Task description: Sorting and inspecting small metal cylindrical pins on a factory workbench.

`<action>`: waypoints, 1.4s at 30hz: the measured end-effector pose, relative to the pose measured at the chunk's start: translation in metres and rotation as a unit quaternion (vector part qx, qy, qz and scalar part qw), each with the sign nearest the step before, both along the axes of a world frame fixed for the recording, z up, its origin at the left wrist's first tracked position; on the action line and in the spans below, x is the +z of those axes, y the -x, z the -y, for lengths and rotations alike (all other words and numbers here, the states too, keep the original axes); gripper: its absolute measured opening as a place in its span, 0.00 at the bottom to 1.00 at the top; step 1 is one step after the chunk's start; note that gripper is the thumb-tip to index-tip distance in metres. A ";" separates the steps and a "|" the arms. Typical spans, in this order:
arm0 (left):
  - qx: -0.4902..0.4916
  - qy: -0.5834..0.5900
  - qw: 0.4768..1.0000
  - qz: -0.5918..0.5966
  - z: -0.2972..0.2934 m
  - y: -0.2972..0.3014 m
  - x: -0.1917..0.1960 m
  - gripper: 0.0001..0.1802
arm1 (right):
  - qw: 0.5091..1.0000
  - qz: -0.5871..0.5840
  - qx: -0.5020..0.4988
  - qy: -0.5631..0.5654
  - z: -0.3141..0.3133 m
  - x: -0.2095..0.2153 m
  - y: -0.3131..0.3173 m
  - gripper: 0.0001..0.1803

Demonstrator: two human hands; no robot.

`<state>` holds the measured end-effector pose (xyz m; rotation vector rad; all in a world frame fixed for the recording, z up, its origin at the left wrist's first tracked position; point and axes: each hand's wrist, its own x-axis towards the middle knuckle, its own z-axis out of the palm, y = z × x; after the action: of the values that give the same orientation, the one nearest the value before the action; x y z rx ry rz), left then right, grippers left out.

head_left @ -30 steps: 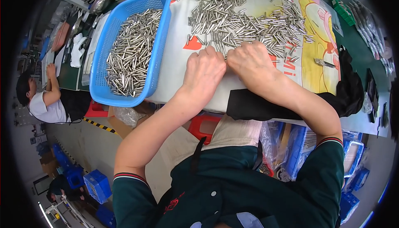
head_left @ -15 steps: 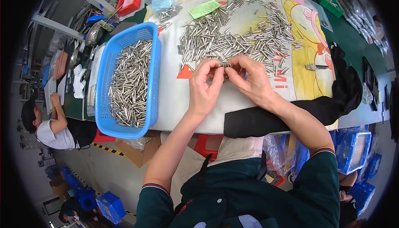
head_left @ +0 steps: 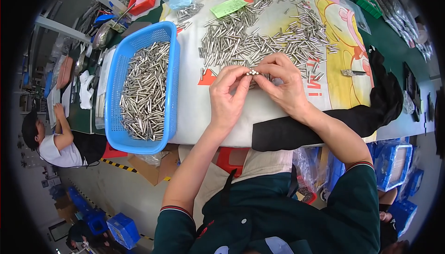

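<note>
Between the fingertips of my left hand [head_left: 228, 89] and my right hand [head_left: 282, 82] is a small bundle of metal pins [head_left: 252, 73], its shiny ends turned toward me. Both hands are closed in a pinch on it, at the near edge of a spread pile of loose metal pins [head_left: 259, 41]. The pile lies on a printed cloth [head_left: 199, 119] with a yellow cartoon figure. To the left stands a blue plastic basket [head_left: 173, 92] holding many more of these pins.
A green paper slip [head_left: 228, 7] lies at the pile's far left. Black fabric [head_left: 320, 126] stretches beneath my right forearm. A small metal piece with a dark handle [head_left: 353, 73] lies on the right. Another person [head_left: 60, 138] sits at a bench on the far left.
The bundle has turned in my fingertips, so the pin ends now face me. My hands stay in nearly the same place.
</note>
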<state>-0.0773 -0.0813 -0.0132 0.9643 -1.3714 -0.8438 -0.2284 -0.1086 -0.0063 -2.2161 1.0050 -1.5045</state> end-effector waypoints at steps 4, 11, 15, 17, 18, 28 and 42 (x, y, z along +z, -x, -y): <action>0.021 0.026 0.998 0.062 -0.002 0.000 0.000 0.07 | 0.995 0.031 0.013 -0.099 -0.006 -0.002 -0.002 0.06; 0.027 0.052 0.996 0.073 -0.002 -0.002 -0.001 0.08 | 0.995 0.034 0.010 -0.094 -0.006 0.000 -0.002 0.07; 0.044 0.065 0.994 0.080 -0.003 0.000 0.001 0.08 | 0.995 0.037 0.000 -0.088 -0.006 0.000 -0.001 0.07; 0.045 0.048 0.995 0.076 -0.003 0.001 -0.001 0.09 | 0.998 0.028 -0.003 -0.063 -0.005 0.000 -0.001 0.07; 0.045 0.048 0.995 0.075 -0.004 0.001 -0.001 0.09 | 0.998 0.028 -0.003 -0.064 -0.005 0.001 -0.001 0.07; -0.036 -0.053 0.997 -0.039 -0.007 0.001 -0.001 0.10 | 0.995 0.029 0.007 -0.099 -0.008 0.007 0.000 0.05; -0.078 -0.134 0.984 -0.090 -0.009 -0.001 0.004 0.11 | 0.951 0.064 0.042 -0.298 -0.012 0.007 0.001 0.07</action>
<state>-0.0758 -0.0725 -0.0089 0.9661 -1.2089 -1.2290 -0.2296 -0.0963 0.0012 -1.6887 1.1236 -1.0966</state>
